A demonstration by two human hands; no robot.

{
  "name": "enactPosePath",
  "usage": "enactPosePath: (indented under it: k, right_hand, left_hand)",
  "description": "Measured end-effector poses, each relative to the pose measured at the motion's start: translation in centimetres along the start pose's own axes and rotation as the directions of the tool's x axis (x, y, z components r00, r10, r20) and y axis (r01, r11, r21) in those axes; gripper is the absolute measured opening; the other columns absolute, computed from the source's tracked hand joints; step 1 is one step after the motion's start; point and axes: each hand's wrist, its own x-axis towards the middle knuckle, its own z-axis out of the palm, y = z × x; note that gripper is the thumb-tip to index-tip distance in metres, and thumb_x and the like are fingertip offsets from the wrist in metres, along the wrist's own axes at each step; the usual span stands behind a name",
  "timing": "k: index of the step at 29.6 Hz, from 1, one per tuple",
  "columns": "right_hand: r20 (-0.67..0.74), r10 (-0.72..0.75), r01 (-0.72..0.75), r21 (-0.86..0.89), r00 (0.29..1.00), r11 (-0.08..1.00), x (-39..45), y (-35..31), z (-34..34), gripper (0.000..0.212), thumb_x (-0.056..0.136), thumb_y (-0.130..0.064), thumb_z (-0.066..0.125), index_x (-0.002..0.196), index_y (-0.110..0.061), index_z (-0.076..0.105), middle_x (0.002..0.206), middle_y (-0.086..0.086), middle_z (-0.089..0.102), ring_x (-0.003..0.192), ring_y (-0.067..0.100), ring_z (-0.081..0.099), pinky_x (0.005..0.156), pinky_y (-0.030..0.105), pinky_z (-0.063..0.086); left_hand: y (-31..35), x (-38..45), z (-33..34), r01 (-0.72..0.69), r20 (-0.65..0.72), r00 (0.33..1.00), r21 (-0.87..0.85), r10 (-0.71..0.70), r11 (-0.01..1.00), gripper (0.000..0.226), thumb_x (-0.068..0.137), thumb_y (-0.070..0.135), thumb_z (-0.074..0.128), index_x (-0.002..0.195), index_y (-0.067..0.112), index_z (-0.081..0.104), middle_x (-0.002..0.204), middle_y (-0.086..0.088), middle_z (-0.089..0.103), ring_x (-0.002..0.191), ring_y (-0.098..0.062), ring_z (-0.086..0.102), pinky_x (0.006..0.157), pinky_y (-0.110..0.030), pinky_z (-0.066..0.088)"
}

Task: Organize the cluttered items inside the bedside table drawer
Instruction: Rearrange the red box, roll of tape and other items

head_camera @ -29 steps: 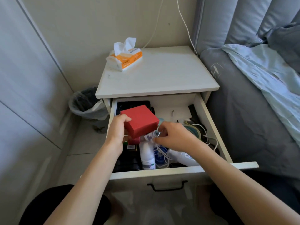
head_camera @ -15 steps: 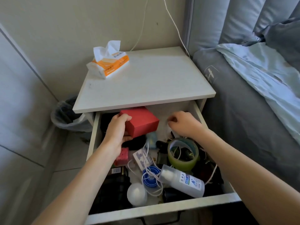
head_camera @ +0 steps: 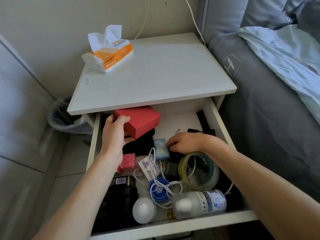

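Drawer [head_camera: 94, 144] is pulled open under the bench top, clutter loose inside. Our left hand [head_camera: 114, 135] grips the red box [head_camera: 140, 121] at back-left; our right hand [head_camera: 186, 142] curls by the small blue packet [head_camera: 161, 149], can't tell if holding. Risk: the white cable [head_camera: 161, 184] loops through the tape roll [head_camera: 199, 171], so lifting either could drag both.

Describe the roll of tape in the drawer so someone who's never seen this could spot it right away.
Look in the open drawer under the bedside table top, on its right side. Just below the right hand lies the roll of tape, a wide ring with white cord running through it. It is the only hollow, see-through hoop there.
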Motion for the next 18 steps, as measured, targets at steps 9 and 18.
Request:
enactPosePath:
  k: [9,18]
  right_hand:
    - [-0.378,0.169,-0.286,-0.278,0.91,0.917,1.1,-0.6,0.0,0.058,0.085,-0.045,0.059,0.137,-0.024,0.045,0.134,0.011,0.038,0.124,0.034,0.037,0.095,0.045,0.04]
    - [-0.045,0.255,-0.258,-0.051,0.966,0.965,-1.2,1.0,0.2,0.036,0.087,-0.059,0.054,0.103,-0.027,0.05,0.113,0.002,0.051,0.101,0.023,0.05,0.081,0.033,0.043]
  left_hand:
    - [0.1,-1.0,0.1,0.02,0.064,0.998,0.026,-0.022,0.999,0.043,0.072,0.035,0.064,0.114,0.03,0.062,0.097,0.0,0.074,0.075,-0.014,0.074,0.056,-0.028,0.053]
    - [-0.4,-1.4,1.0,0.022,0.182,0.982,0.105,-0.041,0.994,0.034,0.079,0.033,0.062,0.113,0.035,0.063,0.104,0.0,0.072,0.084,-0.016,0.073,0.061,-0.027,0.055]
